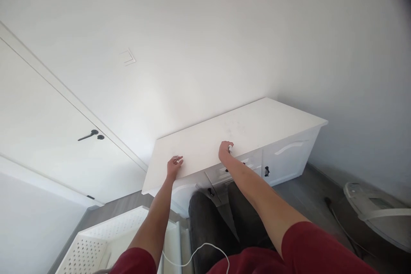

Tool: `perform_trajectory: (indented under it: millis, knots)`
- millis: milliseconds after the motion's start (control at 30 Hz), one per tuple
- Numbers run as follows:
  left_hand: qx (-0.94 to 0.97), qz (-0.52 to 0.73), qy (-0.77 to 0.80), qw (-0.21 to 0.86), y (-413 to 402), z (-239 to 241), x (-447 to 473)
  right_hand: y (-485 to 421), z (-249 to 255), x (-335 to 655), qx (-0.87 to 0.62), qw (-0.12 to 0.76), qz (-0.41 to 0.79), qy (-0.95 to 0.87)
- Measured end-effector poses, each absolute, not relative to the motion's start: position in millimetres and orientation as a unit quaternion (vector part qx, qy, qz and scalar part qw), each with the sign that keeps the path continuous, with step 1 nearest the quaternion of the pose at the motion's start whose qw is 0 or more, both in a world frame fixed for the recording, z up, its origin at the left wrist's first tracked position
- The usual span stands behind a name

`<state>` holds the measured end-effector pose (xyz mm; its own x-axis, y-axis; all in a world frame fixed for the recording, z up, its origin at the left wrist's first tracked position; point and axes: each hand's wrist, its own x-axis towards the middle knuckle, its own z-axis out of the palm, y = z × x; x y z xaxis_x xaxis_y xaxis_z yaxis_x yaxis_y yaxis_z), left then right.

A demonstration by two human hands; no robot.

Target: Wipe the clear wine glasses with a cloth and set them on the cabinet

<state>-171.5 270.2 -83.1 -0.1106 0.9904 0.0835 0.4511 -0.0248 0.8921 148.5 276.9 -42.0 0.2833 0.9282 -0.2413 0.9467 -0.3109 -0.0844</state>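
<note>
Left hand lay spread, palm down, on white counter front edge. Right hand curled, pinching a small white object, too small to identify.

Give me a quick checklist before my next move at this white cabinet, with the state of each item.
1. Left hand on the cabinet top near its front edge: ok, fingers spread.
2. Right hand at the front edge: ok.
3. Small white object in the right grip: cannot tell what it is.
4. Drawer below the right hand shut: cannot tell.
5. Basket apart from the legs: ok.
6. White cable free across the lap: ok.
</note>
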Motion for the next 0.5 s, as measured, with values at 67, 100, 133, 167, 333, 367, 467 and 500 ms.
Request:
perform_trajectory:
  millis: [67,100,133,167,333,367,467,500]
  knots:
    - [0.571,0.425,0.619,0.331,268.4,-81.9,-170.8,278.4,-41.8,148.8,0.810,0.041,-0.126,0.570]
    - [0.565,0.429,0.621,0.335,267.7,-81.4,-170.6,279.0,-41.8,148.7,0.816,0.043,-0.126,0.562]
    - [0.558,0.433,0.622,0.338,267.1,-80.9,-170.6,279.5,-42.1,148.6,0.821,0.043,-0.126,0.555]
    - [0.553,0.436,0.623,0.340,266.6,-80.5,-170.8,279.8,-42.5,148.3,0.826,0.043,-0.125,0.548]
    - [0.533,0.452,0.621,0.354,266.0,-80.2,-172.1,281.2,-46.8,147.4,0.842,0.037,-0.127,0.524]
    - [0.531,0.455,0.620,0.357,266.1,-80.5,-172.3,281.8,-47.7,147.5,0.843,0.035,-0.130,0.521]
    - [0.524,0.460,0.616,0.367,266.1,-81.8,-172.5,283.8,-49.8,148.7,0.842,0.019,-0.136,0.521]
    - [0.523,0.460,0.615,0.370,265.9,-82.1,-172.4,284.3,-50.0,149.3,0.839,0.007,-0.138,0.526]
